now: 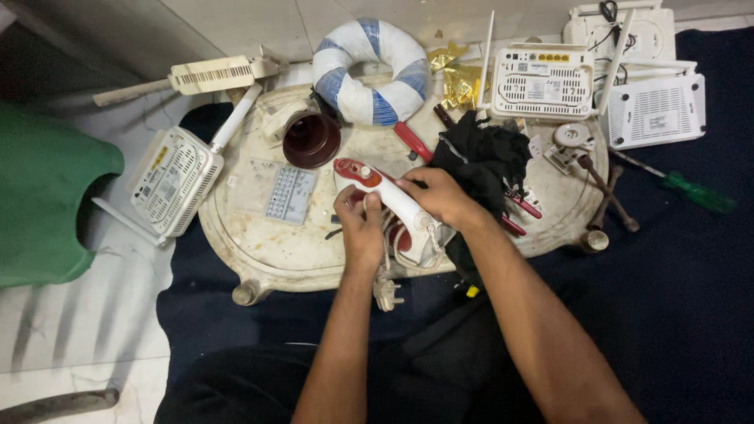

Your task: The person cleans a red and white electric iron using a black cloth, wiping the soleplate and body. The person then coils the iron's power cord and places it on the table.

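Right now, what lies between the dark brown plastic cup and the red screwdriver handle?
In the head view, only bare tray top lies between the brown cup and the red screwdriver handle.

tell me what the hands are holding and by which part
Both hold a red and white clothes iron: right hand grips its white handle, left hand steadies its underside.

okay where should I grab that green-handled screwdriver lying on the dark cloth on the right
Probably by the green handle of the screwdriver, coming from above on the right. It lies flat on the dark cloth, handle pointing away from the routers, with bare cloth around it; the thin shaft offers less to hold.
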